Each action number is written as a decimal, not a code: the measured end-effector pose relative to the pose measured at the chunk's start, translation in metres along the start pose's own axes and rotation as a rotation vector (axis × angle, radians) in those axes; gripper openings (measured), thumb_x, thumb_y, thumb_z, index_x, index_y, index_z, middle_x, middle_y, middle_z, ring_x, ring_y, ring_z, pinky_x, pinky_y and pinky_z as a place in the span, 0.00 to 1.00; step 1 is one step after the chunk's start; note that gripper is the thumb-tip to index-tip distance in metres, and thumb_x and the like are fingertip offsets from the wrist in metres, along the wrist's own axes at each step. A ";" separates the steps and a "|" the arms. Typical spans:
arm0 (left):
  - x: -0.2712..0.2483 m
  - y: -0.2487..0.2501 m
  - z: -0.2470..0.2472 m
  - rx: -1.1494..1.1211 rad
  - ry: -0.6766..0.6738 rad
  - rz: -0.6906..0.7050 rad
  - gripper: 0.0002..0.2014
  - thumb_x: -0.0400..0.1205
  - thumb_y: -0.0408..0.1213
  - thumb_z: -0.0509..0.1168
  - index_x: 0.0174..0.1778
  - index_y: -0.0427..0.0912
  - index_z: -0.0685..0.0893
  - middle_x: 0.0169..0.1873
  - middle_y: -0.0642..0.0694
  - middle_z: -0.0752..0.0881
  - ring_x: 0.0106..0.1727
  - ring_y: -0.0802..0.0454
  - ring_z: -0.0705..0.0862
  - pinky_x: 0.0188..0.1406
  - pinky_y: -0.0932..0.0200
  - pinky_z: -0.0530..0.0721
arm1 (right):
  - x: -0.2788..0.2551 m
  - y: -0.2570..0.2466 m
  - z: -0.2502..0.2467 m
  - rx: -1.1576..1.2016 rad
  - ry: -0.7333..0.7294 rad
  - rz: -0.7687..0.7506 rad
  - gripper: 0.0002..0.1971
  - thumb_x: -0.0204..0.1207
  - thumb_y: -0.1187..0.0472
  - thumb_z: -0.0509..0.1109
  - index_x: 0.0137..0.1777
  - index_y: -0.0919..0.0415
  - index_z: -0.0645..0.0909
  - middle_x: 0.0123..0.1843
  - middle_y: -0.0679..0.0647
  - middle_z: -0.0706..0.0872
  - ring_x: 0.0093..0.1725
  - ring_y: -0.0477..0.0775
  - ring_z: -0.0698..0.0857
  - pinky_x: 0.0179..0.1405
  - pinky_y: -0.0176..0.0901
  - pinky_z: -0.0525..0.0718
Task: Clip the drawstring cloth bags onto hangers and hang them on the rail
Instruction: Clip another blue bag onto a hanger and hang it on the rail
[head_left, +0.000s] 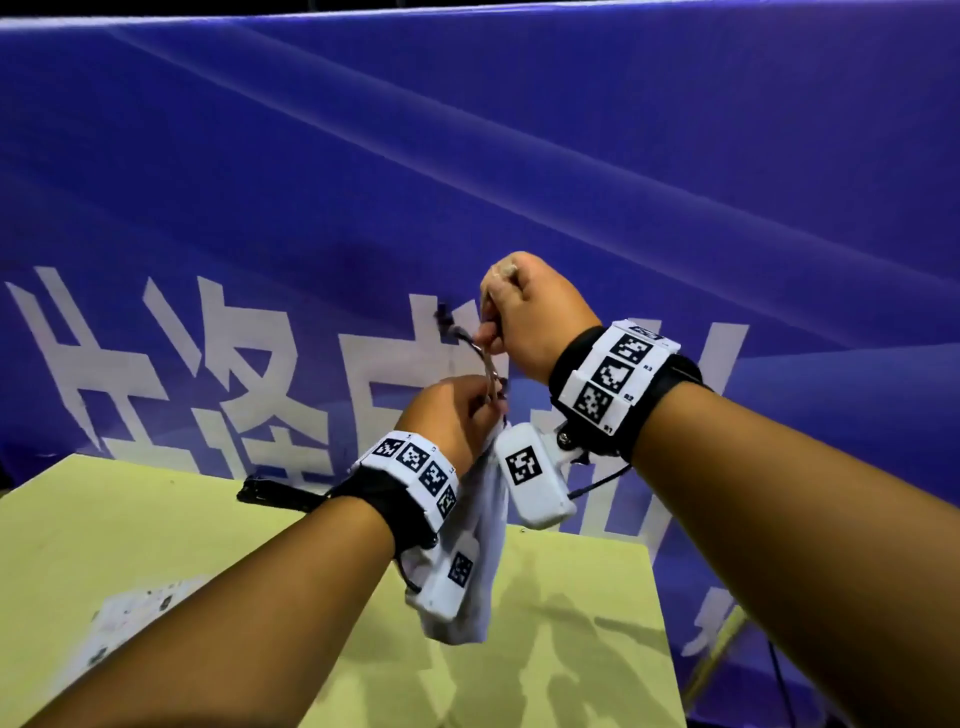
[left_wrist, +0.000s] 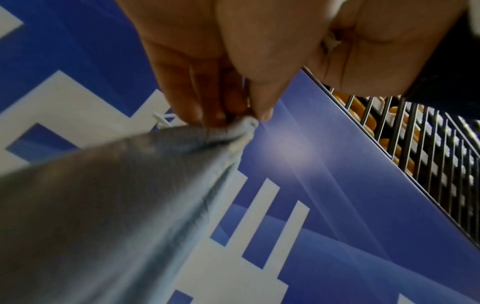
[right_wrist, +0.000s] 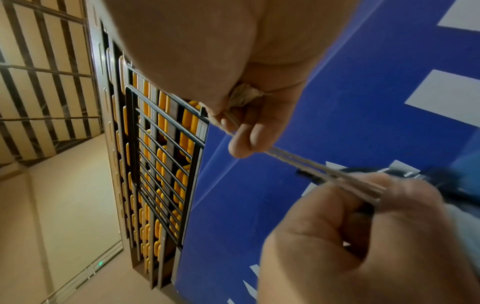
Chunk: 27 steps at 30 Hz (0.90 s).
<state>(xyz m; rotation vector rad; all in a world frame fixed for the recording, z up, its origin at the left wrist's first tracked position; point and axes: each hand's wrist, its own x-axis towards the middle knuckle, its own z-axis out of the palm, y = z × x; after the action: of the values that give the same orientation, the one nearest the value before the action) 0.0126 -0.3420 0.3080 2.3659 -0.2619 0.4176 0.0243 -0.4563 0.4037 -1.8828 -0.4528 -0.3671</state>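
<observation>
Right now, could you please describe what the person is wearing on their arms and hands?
Both forearms are bare, with no sleeves or gloves. The left hand and right hand each have a black wrist strap carrying a white band of square black-and-white markers. Under each wrist hangs a white camera box with one such marker and a thin black cable.

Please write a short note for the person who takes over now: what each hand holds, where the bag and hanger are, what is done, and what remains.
Left hand: pinches the gathered top of the white cloth bag, which hangs above the yellow-green table.
Right hand: raised above the left, grips the drawstring cords, pulled taut between the hands.
Hanger: a dark clip piece shows beside the right hand; its grip on the bag cannot be told.
Done: bag lifted, mouth drawn closed.
Left: clip the bag to the hanger, hang it on the rail, which is not in view.
</observation>
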 end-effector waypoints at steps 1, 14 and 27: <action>-0.003 0.004 0.005 -0.037 0.032 0.015 0.08 0.79 0.49 0.65 0.43 0.50 0.84 0.37 0.49 0.87 0.41 0.44 0.86 0.40 0.54 0.84 | -0.003 -0.002 -0.004 0.061 -0.003 0.020 0.11 0.84 0.64 0.55 0.40 0.58 0.73 0.34 0.57 0.80 0.30 0.56 0.85 0.33 0.52 0.83; -0.010 0.029 0.054 -0.147 -0.025 0.016 0.06 0.79 0.44 0.69 0.48 0.49 0.87 0.47 0.53 0.82 0.44 0.54 0.83 0.44 0.65 0.74 | -0.034 0.003 -0.080 0.091 0.248 0.024 0.14 0.84 0.67 0.57 0.37 0.57 0.74 0.30 0.53 0.77 0.24 0.52 0.76 0.26 0.43 0.78; 0.002 0.101 0.082 -0.342 -0.315 0.300 0.06 0.79 0.44 0.69 0.46 0.51 0.90 0.40 0.49 0.86 0.39 0.53 0.85 0.43 0.60 0.81 | -0.097 0.018 -0.126 -0.446 0.447 0.221 0.11 0.81 0.60 0.61 0.36 0.53 0.75 0.27 0.49 0.80 0.31 0.57 0.81 0.42 0.59 0.84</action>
<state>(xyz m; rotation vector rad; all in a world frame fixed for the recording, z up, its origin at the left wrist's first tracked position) 0.0020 -0.4718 0.3137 2.0485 -0.7780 0.1192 -0.0566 -0.5934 0.3876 -2.1683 0.1531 -0.7644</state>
